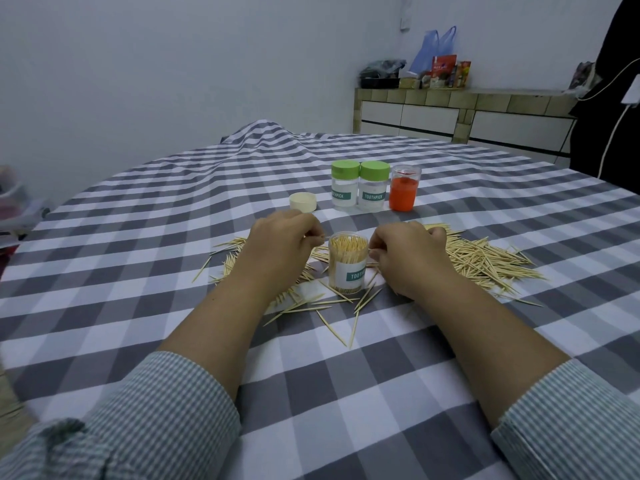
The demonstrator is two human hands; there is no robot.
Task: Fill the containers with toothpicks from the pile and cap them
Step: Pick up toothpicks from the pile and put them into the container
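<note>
Head view: the fingers of the left hand (280, 242) are seen curled, with fingertips pinched on a toothpick or two at the near-left rim of the open container (347, 262). The fingers of the right hand (407, 252) are likewise curled inward, and a thin toothpick appears to be pinched at their tips just beside the container's right rim. The open container is stood upright between the two hands, packed with toothpicks standing on end; a white label with teal lettering is shown on its front. The toothpick pile (481, 258) is spread over the checked tablecloth (346, 393) around the container, thickest to the right of the right hand, with loose sticks scattered in front and more partly hidden under the left hand. Both forearms are laid forward over the cloth, and striped sleeves (162, 407) are pushed back toward the elbows. Farther back, a cream cap (303, 201) is lying on the cloth on its own. Beside it, two clear containers with green caps (359, 185) are stood touching, and an orange container (403, 188) with a clear upper part is placed just to their right. A tiled counter (464, 98) with bags and packets is seen against the far wall.
</note>
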